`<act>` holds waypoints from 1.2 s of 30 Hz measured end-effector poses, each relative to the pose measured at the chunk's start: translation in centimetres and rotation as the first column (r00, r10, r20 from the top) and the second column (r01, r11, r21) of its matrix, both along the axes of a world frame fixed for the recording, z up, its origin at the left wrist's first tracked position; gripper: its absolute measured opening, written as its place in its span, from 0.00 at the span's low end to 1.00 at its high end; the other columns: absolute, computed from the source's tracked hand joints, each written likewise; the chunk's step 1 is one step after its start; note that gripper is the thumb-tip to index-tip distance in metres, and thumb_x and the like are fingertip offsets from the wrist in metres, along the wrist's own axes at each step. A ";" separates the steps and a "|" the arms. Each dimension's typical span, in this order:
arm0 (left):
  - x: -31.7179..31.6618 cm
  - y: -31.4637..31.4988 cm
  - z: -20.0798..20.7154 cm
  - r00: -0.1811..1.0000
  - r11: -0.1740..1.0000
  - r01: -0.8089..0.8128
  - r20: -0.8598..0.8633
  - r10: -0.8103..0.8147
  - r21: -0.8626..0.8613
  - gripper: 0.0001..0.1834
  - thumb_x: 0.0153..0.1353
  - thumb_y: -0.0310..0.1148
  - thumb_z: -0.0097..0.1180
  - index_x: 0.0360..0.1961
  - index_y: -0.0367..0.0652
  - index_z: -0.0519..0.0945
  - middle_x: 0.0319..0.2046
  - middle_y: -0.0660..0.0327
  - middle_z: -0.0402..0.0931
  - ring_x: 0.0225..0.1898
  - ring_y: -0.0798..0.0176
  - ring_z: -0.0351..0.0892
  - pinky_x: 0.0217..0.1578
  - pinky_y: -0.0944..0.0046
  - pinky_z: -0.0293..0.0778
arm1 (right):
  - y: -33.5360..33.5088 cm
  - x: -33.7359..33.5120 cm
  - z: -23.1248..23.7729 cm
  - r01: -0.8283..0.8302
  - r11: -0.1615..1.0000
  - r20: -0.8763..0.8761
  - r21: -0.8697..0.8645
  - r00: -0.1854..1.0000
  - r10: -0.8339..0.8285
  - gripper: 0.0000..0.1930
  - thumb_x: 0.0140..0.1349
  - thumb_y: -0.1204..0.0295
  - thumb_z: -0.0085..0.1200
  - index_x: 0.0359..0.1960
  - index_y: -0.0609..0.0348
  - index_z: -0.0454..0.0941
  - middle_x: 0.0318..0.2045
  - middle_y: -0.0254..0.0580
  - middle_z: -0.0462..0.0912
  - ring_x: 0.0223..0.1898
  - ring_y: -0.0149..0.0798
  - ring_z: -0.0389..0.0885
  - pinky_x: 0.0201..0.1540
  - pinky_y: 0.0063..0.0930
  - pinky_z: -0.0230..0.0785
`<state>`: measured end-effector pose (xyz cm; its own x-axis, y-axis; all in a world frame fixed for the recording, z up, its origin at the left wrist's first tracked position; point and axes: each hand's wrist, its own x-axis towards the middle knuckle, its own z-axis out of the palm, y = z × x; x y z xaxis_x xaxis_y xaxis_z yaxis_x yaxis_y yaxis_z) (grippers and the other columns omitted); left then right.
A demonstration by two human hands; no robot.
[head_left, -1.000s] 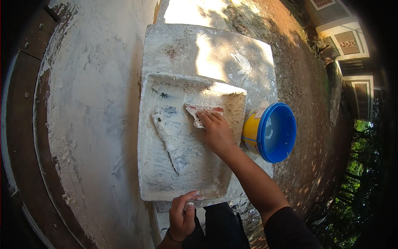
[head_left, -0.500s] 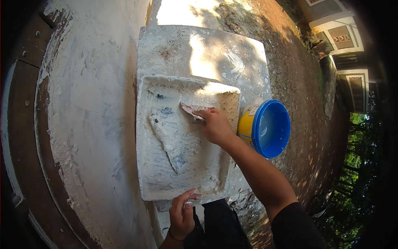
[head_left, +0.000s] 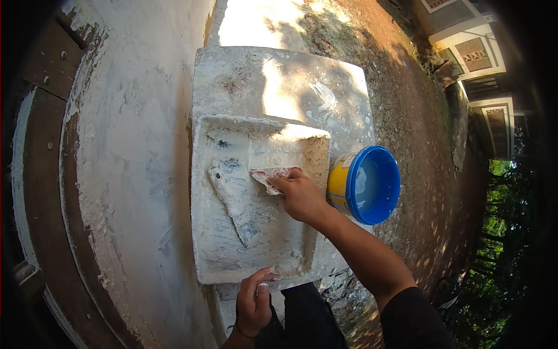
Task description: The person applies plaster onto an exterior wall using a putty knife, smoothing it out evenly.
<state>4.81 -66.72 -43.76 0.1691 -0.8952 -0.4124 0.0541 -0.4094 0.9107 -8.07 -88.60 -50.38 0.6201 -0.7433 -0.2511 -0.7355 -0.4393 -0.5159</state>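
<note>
Putty is coating the flat white tray [head_left: 232, 264], and the right hand [head_left: 299, 198] is pinching a small smeared scraper blade [head_left: 268, 176] between closed fingers, its edge lying just beyond the fingertips beside a wider trowel [head_left: 235, 200]. The left hand [head_left: 256, 299] is curling its fingers over the tray's near rim, steadying it. Pushing too hard is likely risking the tray sliding toward the blue-rimmed yellow bucket [head_left: 366, 185] just right of the knuckles, or the slick blade slipping out.
</note>
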 end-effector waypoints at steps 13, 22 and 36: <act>0.0 1.0 -0.6 0.992 0.996 0.056 0.117 -0.048 -0.068 0.21 0.69 0.38 0.35 0.50 0.30 0.72 0.34 0.48 0.81 0.40 0.59 0.80 0.48 0.61 0.70 | -3.9 1.0 0.5 0.145 0.988 0.012 -0.058 0.989 -0.145 0.15 0.56 0.76 0.53 0.46 0.54 0.80 0.33 0.54 0.81 0.40 0.54 0.78 0.46 0.42 0.70; 0.8 2.0 -0.8 0.993 0.996 0.040 0.111 -0.031 -0.076 0.22 0.69 0.38 0.34 0.51 0.30 0.71 0.35 0.47 0.81 0.41 0.58 0.80 0.48 0.60 0.70 | -7.8 2.0 2.3 0.100 0.984 -0.138 0.147 0.987 -0.080 0.10 0.55 0.72 0.52 0.37 0.63 0.80 0.34 0.59 0.81 0.40 0.59 0.78 0.45 0.45 0.70; 1.4 2.3 -0.8 0.994 0.996 0.043 0.106 -0.034 -0.082 0.23 0.70 0.40 0.35 0.51 0.30 0.71 0.35 0.47 0.81 0.40 0.58 0.80 0.47 0.60 0.70 | -5.7 2.4 4.6 0.077 0.975 -0.233 0.208 0.972 -0.027 0.11 0.58 0.71 0.52 0.40 0.60 0.80 0.32 0.59 0.81 0.38 0.58 0.79 0.43 0.47 0.70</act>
